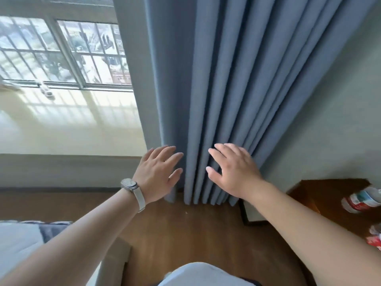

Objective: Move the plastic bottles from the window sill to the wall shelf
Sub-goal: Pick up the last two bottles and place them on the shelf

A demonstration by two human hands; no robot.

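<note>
In front of a blue curtain [226, 79], both hands are held out with fingers straight and spread, holding nothing. The left hand [158, 172], with a watch [128, 184] on its wrist, has its fingertips at the curtain's left edge. The right hand [233, 170] is against the folds just beside it. Whether either hand presses the cloth cannot be told.

Up and to the left of the left hand runs the window sill [68, 120], pale and sunlit under the window [61, 52]. No bottle shows on the part in view, and the curtain hides the rest. Down and to the right of the right hand, well apart from it, a brown wooden shelf [321, 195] stands against the wall [329, 120]; it is likely the wall shelf. A bottle [360, 200] with a red label rests on it. A second bottle [375, 238], nearer the person, is cut off by the picture's edge.

The move looks largely done, perhaps finished. What may remain is anything behind the curtain, which stands in the way. Below the left arm is the corner of a bed [18, 240].
</note>
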